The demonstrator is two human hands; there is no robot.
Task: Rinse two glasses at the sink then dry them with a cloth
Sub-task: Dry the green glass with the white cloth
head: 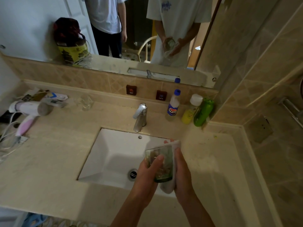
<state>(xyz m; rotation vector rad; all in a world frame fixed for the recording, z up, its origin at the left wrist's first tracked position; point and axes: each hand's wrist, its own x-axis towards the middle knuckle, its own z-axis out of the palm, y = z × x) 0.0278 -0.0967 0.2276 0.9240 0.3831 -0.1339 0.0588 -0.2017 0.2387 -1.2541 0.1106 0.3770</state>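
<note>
Head view shows drying under way: left hand (146, 174) grips the green glass (161, 163) above the sink (105, 154), at five o'clock from the tap (140, 117), right hand (183, 176) presses the cloth (170, 185) against it; next, probably turning it to wipe the other side.

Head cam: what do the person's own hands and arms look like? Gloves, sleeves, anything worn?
Both bare. Left hand and right hand have no gloves, and I can see no rings, watch or wristband. Forearms are uncovered to the frame's bottom edge. The mirror reflection shows a white short-sleeved T-shirt with a blue print on the chest.
</note>
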